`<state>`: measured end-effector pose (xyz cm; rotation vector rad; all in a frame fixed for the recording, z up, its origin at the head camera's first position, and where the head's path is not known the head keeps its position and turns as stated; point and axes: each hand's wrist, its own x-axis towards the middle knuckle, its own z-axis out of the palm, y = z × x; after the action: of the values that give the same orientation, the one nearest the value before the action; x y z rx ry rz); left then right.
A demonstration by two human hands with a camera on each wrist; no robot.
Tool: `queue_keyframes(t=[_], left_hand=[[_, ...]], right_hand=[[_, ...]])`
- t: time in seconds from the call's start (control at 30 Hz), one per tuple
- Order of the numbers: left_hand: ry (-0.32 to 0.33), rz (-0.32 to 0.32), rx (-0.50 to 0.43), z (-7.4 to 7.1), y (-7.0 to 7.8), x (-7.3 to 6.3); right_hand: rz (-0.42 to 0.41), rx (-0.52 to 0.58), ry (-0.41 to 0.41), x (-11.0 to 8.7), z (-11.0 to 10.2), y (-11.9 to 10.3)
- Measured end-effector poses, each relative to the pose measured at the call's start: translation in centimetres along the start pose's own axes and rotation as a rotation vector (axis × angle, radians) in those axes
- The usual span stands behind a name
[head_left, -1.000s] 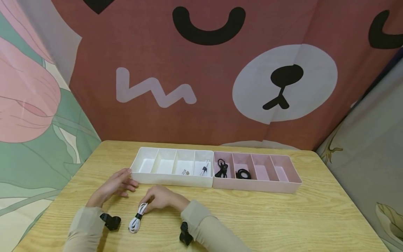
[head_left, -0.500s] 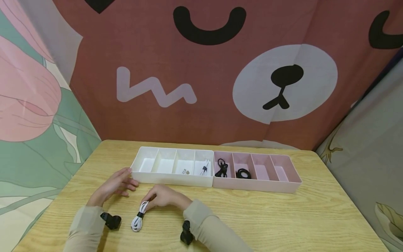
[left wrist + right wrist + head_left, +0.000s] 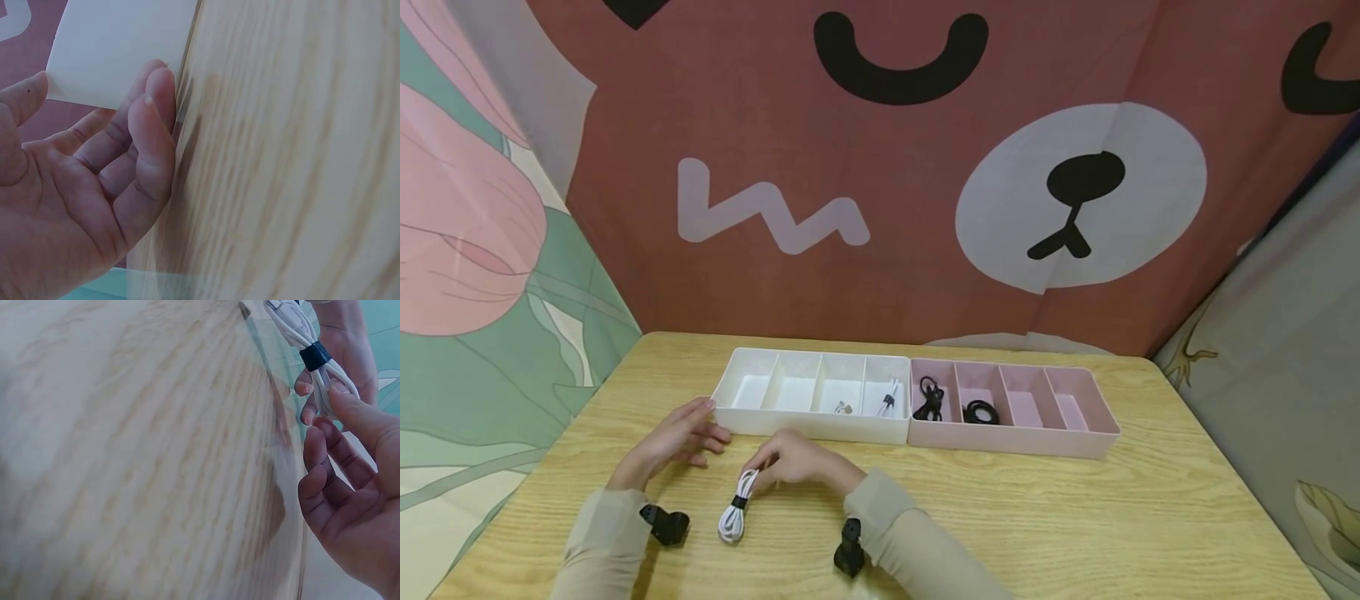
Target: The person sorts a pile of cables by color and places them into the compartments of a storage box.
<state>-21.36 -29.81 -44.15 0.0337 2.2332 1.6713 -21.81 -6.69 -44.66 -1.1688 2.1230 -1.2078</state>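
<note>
A white cable (image 3: 734, 514), coiled and bound by a black strap, hangs from the thumb and fingertips of my right hand (image 3: 793, 457). In the right wrist view the thumb pinches one end of the cable's loops (image 3: 300, 331). My left hand (image 3: 674, 437) rests by the left end of the white divided box (image 3: 820, 427), fingers relaxed. Its thumb touches the box's corner, and in the left wrist view the other fingertips (image 3: 152, 119) lie along the table beside the box wall (image 3: 119, 56).
A pink divided box (image 3: 1015, 440) adjoins the white one and holds a bundled black cable (image 3: 929, 400) and a coiled black cable (image 3: 980, 412). Inside the white box are a small strapped white cable (image 3: 889, 398) and a small light-coloured item (image 3: 843, 407). All stand on the wooden table (image 3: 1075, 525).
My right hand has moved slightly away from me and to the right, carrying the white cable. The left hand has stayed at the white box's corner.
</note>
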Motion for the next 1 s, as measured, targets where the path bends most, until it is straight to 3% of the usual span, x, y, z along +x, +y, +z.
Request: queue_keyframes(t=[0.17, 0.83, 1.0], left_hand=[[-0.006, 0.011, -0.002, -0.1, 0.1, 0.0], [-0.008, 0.003, -0.006, 0.1, 0.0, 0.1], [-0.004, 0.000, -0.005, 0.1, 0.1, 0.0]], right_hand=[[0.002, 0.040, 0.012, -0.1, -0.3, -0.2], [-0.108, -0.038, 0.133, -0.7, -0.8, -1.3], [-0.104, -0.028, 0.187, -0.9, -0.9, -1.7]])
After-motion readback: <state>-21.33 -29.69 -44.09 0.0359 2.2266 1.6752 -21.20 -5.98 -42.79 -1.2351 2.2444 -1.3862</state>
